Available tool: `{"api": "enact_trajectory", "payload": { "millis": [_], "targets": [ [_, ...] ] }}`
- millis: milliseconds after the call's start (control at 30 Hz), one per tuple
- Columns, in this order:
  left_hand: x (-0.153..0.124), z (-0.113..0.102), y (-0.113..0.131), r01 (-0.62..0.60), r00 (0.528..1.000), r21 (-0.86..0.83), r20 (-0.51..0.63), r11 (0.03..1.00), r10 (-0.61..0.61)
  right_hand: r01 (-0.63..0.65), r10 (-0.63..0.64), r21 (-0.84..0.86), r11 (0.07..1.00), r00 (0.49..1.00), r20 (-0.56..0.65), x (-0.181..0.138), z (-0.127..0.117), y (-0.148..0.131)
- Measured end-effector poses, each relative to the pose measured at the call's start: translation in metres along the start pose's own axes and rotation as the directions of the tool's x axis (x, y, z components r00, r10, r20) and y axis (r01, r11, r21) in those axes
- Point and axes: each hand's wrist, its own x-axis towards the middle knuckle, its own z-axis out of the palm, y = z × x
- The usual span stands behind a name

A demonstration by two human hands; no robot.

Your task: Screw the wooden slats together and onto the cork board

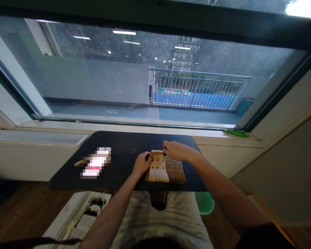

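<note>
A small assembly of pale wooden slats with holes lies on a black table, partly over a brown rough board. My left hand is closed against the left side of the wooden piece, fingers curled on its edge. My right hand grips the far end of the same piece, fingers bent over its top. A few small dark nails or screws lie on the table just beyond my left hand.
A blurred white-and-red packet with a wooden stick lies on the table's left part. A window sill and radiator run behind the table. A green object rests on the sill. Papers and a green bin are on the floor.
</note>
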Motion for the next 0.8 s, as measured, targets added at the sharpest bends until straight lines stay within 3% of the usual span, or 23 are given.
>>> {"api": "enact_trajectory", "payload": {
  "millis": [800],
  "targets": [
    [-0.0006,-0.0001,0.0008,0.008,1.000,-0.013,-0.001,1.000,-0.008,-0.042,0.042,-0.031,0.999,0.999,-0.001,-0.0021,-0.0022,-0.0021]
  ]
}}
